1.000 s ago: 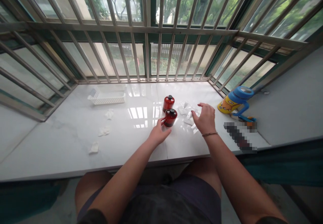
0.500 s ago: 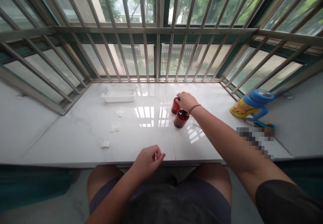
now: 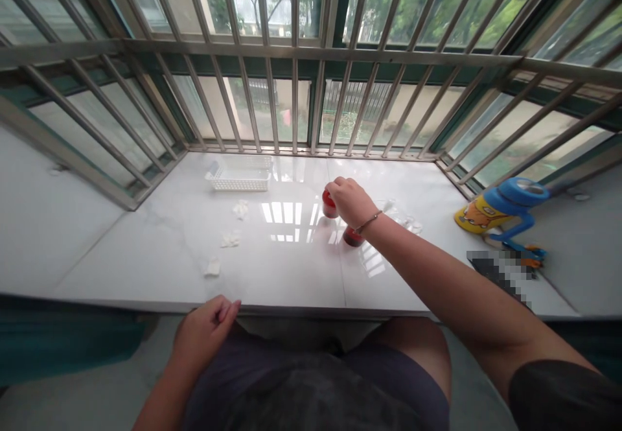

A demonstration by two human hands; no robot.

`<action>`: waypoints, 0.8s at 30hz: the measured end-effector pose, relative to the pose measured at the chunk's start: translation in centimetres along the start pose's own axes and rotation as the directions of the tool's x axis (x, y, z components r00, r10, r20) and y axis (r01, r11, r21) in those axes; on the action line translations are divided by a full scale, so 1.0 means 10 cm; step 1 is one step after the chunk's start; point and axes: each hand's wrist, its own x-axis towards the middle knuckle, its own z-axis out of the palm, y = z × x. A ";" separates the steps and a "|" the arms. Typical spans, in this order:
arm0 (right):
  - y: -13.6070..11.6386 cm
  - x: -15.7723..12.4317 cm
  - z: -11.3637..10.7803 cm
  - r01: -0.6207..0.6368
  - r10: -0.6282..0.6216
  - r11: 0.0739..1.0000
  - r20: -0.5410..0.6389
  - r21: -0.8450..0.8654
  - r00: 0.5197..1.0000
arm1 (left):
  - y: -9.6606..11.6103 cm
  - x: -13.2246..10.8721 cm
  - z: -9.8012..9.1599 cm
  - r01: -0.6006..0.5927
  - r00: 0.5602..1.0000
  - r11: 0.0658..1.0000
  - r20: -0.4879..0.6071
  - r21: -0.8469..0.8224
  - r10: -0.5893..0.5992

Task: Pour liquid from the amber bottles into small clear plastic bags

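My right hand (image 3: 350, 199) is closed around the top of a reddish-brown glass bottle (image 3: 329, 208), and its fingers cover the neck. The bottle looks tilted or slightly off the counter, though I cannot tell for sure. Just nearer to me, a second reddish-brown bottle (image 3: 353, 237) stands on the white counter (image 3: 282, 275), its upper part hidden behind my wrist. My left hand (image 3: 207, 324) rests curled over my lap at the counter's front edge, with nothing visible in its fingers.
A white plastic basket (image 3: 240, 183) sits at the back left, with several crumpled white tissue pieces (image 3: 230, 239) in front. Clear plastic wrap (image 3: 411, 223) lies beyond my right forearm. At the right are a blue-yellow flask (image 3: 500, 204) and a blurred-out dark item (image 3: 500, 275). Metal bars line the window.
My right hand has shifted the held bottle leftward, away from the second bottle. My left hand has drawn back to the left, and the view has turned slightly.
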 end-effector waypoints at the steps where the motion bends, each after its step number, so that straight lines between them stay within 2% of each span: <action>1: -0.11 -0.02 0.00 0.028 -0.028 0.999 -0.005 0.016 1.000 | 0.03 0.02 0.01 -0.012 1.000 1.000 0.000 -0.001 0.012; 4: -0.41 -0.10 0.05 0.115 -0.115 0.991 -0.008 0.074 0.993 | 0.17 0.12 0.08 -0.102 0.995 0.993 -0.005 -0.067 0.102; 8: -0.85 -0.26 0.16 0.243 -0.247 0.958 0.004 0.152 0.969 | 0.42 0.30 0.26 -0.229 0.971 0.956 -0.103 -0.181 0.214; 12: -1.22 -0.39 0.24 0.351 -0.359 0.914 0.004 0.203 0.933 | 0.57 0.52 0.52 -0.216 0.972 0.943 -0.143 -0.252 0.185; 15: -1.29 -0.45 0.23 0.425 -0.430 0.879 -0.026 0.216 0.902 | 0.59 0.66 0.69 -0.161 0.982 0.949 -0.135 -0.269 0.128; 17: -1.16 -0.47 0.19 0.428 -0.413 0.875 -0.112 0.225 0.904 | 0.58 0.70 0.75 -0.148 0.986 0.953 -0.115 -0.264 0.121; 19: -0.88 -0.47 0.12 0.361 -0.315 0.903 -0.215 0.231 0.924 | 0.56 0.69 0.76 -0.160 0.984 0.957 -0.122 -0.243 0.134; 21: -0.48 -0.47 0.04 0.220 -0.163 0.954 -0.258 0.206 0.952 | 0.54 0.61 0.74 -0.178 0.976 0.960 -0.165 -0.218 0.144; 24: 0.21 -0.52 -0.03 -0.086 0.110 0.989 -0.210 0.119 0.971 | 0.51 0.39 0.67 -0.203 0.960 0.961 -0.231 -0.187 0.157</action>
